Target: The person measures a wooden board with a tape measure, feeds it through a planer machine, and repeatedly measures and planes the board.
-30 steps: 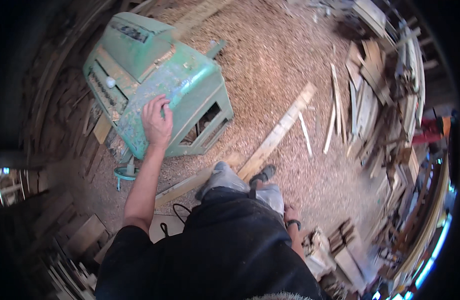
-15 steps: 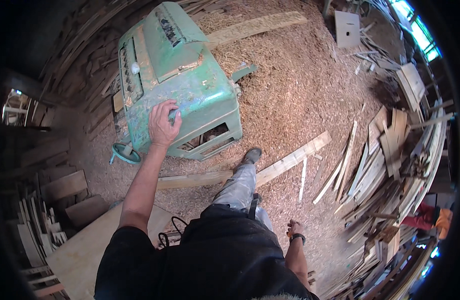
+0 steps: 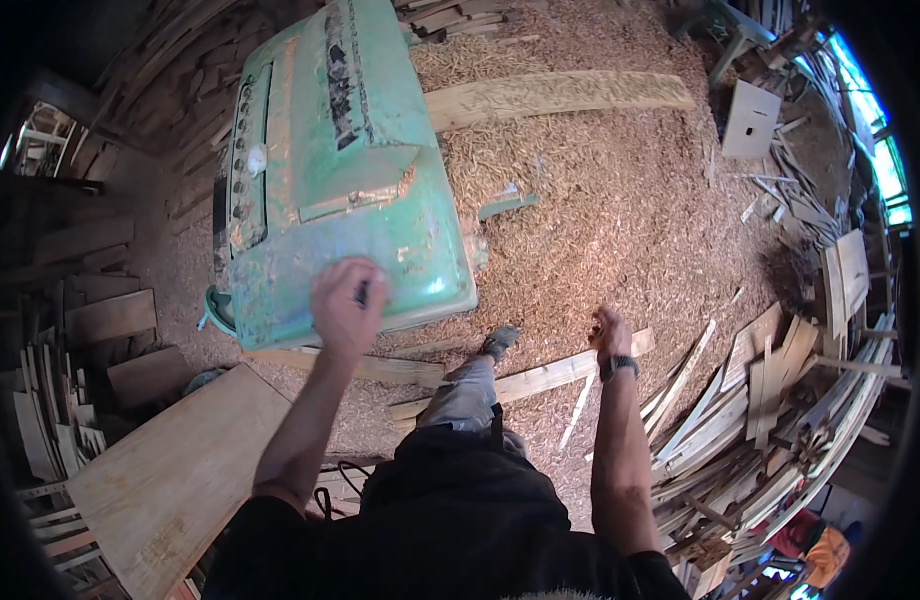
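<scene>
A large green woodworking machine [image 3: 420,245] with worn paint stands at the upper left, in front of me. Over its near top edge is my left hand [image 3: 348,308], slightly blurred, its fingers curled. Something small and dark shows between thumb and fingers; its kind is unclear. My right hand [image 3: 610,335] hangs in front of me to the right of the machine, touching nothing around it. Its fingers are bent in, and whatever they may hold is hidden. A dark watch [image 3: 620,367] is on that wrist. The machine's handwheel [image 3: 220,310] shows partly at its left side.
Wood shavings [image 3: 580,220] cover the floor. A long board [image 3: 570,98] lies beyond the machine, another board [image 3: 540,377] by my foot. Piled offcuts [image 3: 740,430] line the right; a plywood sheet [image 3: 180,470] lies lower left. A person in orange [image 3: 827,555] is far right.
I have moved closer to the machine, which now fills more of the view. My right arm has risen forward from my side. My left hand stays over the machine's top.
</scene>
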The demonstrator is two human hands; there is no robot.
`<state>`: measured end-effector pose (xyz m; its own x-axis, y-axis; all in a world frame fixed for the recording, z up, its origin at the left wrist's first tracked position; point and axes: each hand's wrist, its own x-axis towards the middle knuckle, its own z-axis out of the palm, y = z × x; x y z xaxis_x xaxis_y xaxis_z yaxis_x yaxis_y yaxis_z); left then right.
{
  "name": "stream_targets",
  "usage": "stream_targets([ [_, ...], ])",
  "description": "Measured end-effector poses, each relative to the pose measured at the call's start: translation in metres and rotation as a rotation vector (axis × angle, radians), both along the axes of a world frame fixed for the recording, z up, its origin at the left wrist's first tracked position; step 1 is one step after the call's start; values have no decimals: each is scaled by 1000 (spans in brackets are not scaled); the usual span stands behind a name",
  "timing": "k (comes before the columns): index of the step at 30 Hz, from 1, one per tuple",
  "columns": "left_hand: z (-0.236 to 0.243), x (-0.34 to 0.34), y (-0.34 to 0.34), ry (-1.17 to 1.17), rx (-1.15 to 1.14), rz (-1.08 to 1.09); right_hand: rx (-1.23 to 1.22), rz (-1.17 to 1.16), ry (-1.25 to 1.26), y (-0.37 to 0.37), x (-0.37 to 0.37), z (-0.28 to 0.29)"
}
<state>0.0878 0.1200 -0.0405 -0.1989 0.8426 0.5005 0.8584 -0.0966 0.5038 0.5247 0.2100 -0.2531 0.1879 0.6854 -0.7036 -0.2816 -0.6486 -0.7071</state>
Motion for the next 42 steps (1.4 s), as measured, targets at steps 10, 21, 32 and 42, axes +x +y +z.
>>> stream_targets([
  [10,-7,19,25,104,-93,111,139,167,51,247,-132,82],
  [21,-2,20,30,87,-163,95,162,137,113,363,-177,34],
  [32,-5,16,26,99,-208,136,180,68,427,386,-205,36],
  [42,-8,16,24,91,-211,149,191,40,419,397,-200,27],
])
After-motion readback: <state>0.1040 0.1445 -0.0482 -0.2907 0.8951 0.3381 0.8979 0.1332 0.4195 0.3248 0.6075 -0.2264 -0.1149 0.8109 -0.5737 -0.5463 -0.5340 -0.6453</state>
